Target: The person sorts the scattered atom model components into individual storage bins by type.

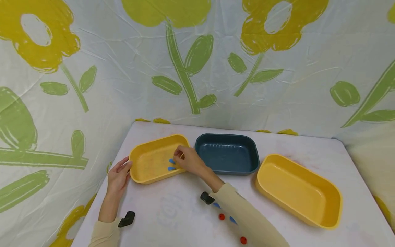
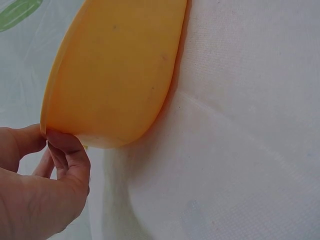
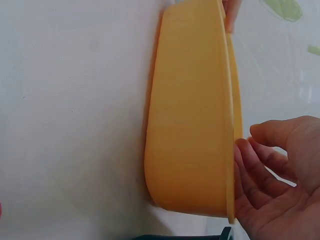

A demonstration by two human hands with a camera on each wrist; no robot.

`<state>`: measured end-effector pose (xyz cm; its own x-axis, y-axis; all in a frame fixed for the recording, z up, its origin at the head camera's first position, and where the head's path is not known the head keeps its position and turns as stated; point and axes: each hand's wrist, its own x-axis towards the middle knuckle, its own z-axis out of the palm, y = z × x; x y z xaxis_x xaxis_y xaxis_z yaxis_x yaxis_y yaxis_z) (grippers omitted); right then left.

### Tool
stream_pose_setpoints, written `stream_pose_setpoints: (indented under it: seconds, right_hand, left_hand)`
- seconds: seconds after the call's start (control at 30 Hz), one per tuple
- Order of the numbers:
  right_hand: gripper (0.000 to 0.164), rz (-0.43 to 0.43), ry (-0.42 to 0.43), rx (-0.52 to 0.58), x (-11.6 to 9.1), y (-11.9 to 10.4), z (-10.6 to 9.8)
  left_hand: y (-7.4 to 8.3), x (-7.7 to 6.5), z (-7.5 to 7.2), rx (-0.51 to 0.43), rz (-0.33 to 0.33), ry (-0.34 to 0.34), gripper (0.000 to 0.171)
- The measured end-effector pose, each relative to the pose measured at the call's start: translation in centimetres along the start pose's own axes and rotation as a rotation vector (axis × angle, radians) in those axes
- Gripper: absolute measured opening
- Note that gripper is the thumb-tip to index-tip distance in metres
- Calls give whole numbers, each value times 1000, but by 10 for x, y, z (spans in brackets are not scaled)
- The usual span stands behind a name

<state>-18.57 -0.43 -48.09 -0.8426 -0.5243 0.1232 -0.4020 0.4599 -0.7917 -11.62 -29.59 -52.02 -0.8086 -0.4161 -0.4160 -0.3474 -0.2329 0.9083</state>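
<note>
My left hand [image 1: 117, 179] pinches the left rim of a shallow yellow tub [image 1: 148, 145]. In the left wrist view, the left hand's thumb and fingers [image 2: 75, 165] meet at the tub's edge. Two small blue teardrop-shaped pieces, an upper blue piece [image 1: 172, 161] and a lower blue piece [image 1: 171, 168], lie inside the tub near its right end. Over that end hovers my right hand [image 1: 189, 159], fingers loosely bent, close beside the blue pieces. The right wrist view shows the right hand [image 3: 285, 175] with thumb and fingers apart and nothing seen between them; the rim partly hides the fingertips.
A dark teal tub [image 1: 226, 154] stands right of the yellow one, and another yellow tub [image 1: 299, 190] sits angled farther right. By the right sleeve lie a red ball [image 1: 221, 216], a second red ball [image 1: 243, 240] and blue pieces [image 1: 233, 220], partly covered. Flower-printed cloth [image 1: 123, 85] rises behind.
</note>
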Motion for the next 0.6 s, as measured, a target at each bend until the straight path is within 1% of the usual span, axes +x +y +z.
stream_pose_setpoints:
  seconds: [0.1,0.23,0.6]
  right_hand:
    - [5,-9,17,5,-5,0,-3]
    - [4,-20,28,43,-11,-1,-7]
    - [6,-28,76,104,-28,0,-17]
  left_hand:
    - [-1,-1,0,-18,7,-1,51]
    - [-1,0,1,-32,8,-1,49]
    - [-1,1,-1,-28,-13,-17,52]
